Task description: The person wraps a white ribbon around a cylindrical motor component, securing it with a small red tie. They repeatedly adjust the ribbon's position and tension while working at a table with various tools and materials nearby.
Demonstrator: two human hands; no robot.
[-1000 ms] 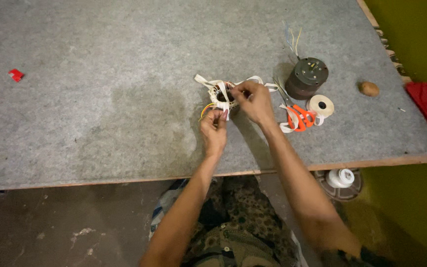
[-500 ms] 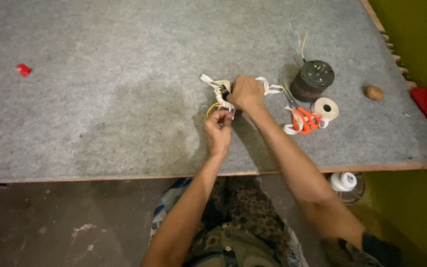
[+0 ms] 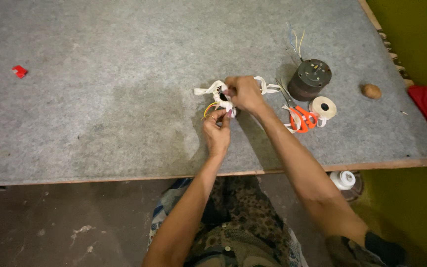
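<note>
Centrally, left hand pinching white tape on wound coil, right hand grip clasping coil, orange scissors nearby

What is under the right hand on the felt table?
Under the right hand sits a small part wrapped in white tape strips, with yellow wires poking out near the left hand. Its middle is covered by the fingers.

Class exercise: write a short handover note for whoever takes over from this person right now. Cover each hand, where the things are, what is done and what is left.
Left hand: fingers pinch the near side of the tape-wrapped coil.
Right hand: grips the coil from above.
Coil lies on the grey felt table, white tape ends loose, coloured wires showing.
Orange scissors, tape roll and dark motor sit to the right.
Done: coil partly wrapped.
Left: loose tape ends untrimmed.
</note>
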